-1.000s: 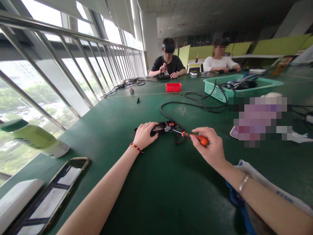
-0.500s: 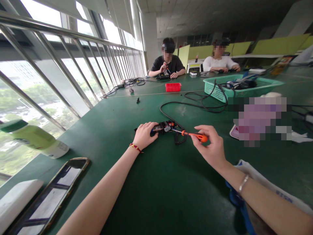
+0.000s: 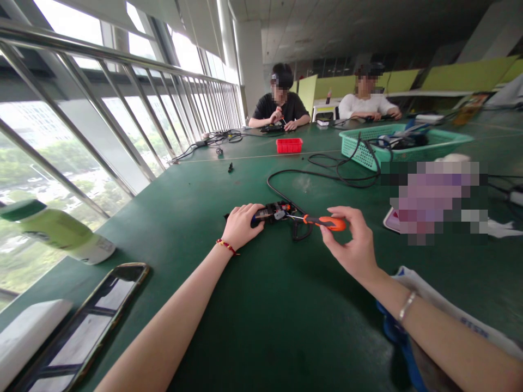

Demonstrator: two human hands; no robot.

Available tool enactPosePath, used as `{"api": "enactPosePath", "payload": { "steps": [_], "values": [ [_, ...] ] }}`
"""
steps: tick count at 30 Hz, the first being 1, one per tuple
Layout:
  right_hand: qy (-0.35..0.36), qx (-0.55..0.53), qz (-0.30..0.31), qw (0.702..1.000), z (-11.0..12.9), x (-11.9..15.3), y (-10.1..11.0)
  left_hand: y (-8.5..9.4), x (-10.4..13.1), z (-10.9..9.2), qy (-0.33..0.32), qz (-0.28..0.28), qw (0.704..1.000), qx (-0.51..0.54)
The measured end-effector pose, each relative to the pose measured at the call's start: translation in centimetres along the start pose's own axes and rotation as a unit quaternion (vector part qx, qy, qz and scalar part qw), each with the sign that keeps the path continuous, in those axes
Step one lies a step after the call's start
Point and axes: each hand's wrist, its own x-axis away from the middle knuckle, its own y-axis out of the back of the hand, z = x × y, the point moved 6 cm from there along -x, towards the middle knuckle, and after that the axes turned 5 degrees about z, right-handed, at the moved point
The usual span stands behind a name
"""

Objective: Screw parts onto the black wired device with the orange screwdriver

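My left hand point(image 3: 243, 224) is closed round the near-left end of a black device point(image 3: 274, 212) lying on the green table point(image 3: 261, 305). Small orange and grey parts show at the device's right end. An orange and dark grey screwdriver point(image 3: 327, 222) lies almost level between the fingertips and thumb of my right hand point(image 3: 352, 237), its shaft pointing left. The screwdriver's tip meets the device's right end; the exact contact is too small to tell. A black cable loops beside the device.
A red tray point(image 3: 289, 145) sits farther back, with a green basket point(image 3: 363, 149) of dark items to its right. A bottle point(image 3: 61, 231) and a phone point(image 3: 93, 321) lie at left. Two people sit across. A cloth bag point(image 3: 457, 321) is under my right forearm.
The screwdriver handle has turned and tilted slightly in my right hand, whose fingers have shifted a little upward. My left hand and the device have stayed in place.
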Motion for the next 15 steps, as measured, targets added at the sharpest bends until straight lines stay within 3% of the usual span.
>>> {"api": "enactPosePath", "payload": {
  "steps": [3, 9, 15],
  "values": [
    [0.014, -0.003, -0.012, 1.0, 0.2, -0.03, 0.16, 0.01, 0.02, -0.01, -0.003, -0.003, 1.0, 0.001],
    [-0.003, 0.019, 0.031, 0.999, 0.14, -0.08, -0.25, 0.01, 0.02, 0.02, -0.005, -0.001, 1.0, 0.002],
    [0.019, -0.002, -0.012, 1.0, 0.36, -0.13, 0.25, 0.03, 0.02, -0.05, -0.004, 0.0, 1.0, 0.001]
  ]
}}
